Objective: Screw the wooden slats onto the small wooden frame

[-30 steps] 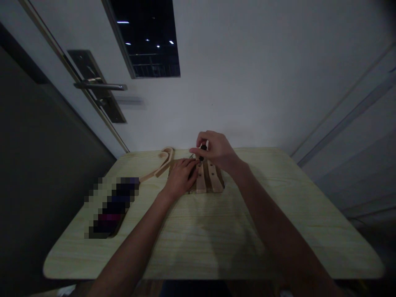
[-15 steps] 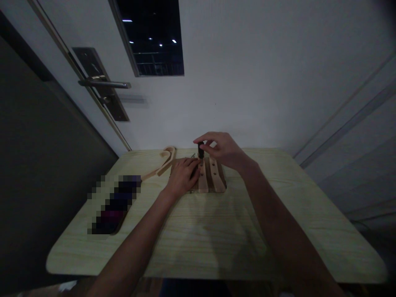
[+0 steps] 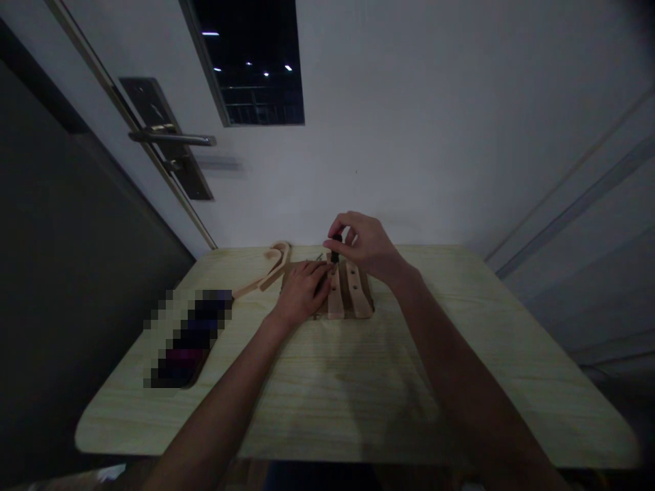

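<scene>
Right hand [image 3: 369, 244] higher than before, around one black handle [image 3: 335, 257]; left hand [image 3: 303, 293] flat beside two wooden strips [image 3: 336, 305].

Grip of right hand [image 3: 369, 247] on black handle [image 3: 335, 258] altered.
Compared with half a second ago, the extended fingers [image 3: 344, 221] have been curled about the handle, and its top has been tilted slightly rightward.

The bare left hand [image 3: 306, 293] covers part of the brown piece with pale wooden slats [image 3: 361, 302], and the lower tip of the short black tool [image 3: 335, 258] is too small to make out. Pixel blocks mask the dark oblong slab [image 3: 192, 341]; the view's top edge crops the black window [image 3: 250, 65]
</scene>
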Tool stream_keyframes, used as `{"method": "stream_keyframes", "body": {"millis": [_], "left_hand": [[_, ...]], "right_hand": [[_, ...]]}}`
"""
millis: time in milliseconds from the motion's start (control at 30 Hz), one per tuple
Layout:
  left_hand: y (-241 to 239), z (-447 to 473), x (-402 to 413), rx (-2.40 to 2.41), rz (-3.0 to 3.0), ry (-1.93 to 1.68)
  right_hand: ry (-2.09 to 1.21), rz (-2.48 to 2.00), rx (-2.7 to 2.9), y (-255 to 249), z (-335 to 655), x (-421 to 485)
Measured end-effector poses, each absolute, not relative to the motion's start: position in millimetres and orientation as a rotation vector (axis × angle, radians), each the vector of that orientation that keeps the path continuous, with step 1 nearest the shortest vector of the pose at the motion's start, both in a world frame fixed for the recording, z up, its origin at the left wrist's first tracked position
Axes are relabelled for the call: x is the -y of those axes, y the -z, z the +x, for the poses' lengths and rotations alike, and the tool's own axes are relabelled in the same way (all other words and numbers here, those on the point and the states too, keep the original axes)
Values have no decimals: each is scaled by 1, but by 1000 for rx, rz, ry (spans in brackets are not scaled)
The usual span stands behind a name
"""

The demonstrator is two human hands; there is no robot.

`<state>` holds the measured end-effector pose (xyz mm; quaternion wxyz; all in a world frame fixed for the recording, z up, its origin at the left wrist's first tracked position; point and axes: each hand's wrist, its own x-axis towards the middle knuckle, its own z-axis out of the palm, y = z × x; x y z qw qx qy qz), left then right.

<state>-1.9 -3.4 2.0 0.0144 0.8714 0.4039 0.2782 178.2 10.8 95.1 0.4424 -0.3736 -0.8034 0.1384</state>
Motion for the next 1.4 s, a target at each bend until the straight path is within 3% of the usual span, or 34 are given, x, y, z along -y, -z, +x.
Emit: {"method": "stream_keyframes", "body": {"millis": [567, 933, 1200, 1400], "left_hand": [[-2, -3, 3, -1262, 2710, -850], [-2, -2, 3, -1255, 2732, -855], [1, -3, 2, -1254, 2733, -866], [1, -3, 2, -1249, 2732, -867]], "right_hand": [[-473, -964, 2040, -103, 183, -5], [-233, -1100, 1958, -95, 171, -5], [-586, -942, 1994, -95, 174, -7], [-580, -939, 2024, -97, 178, -6]]}}
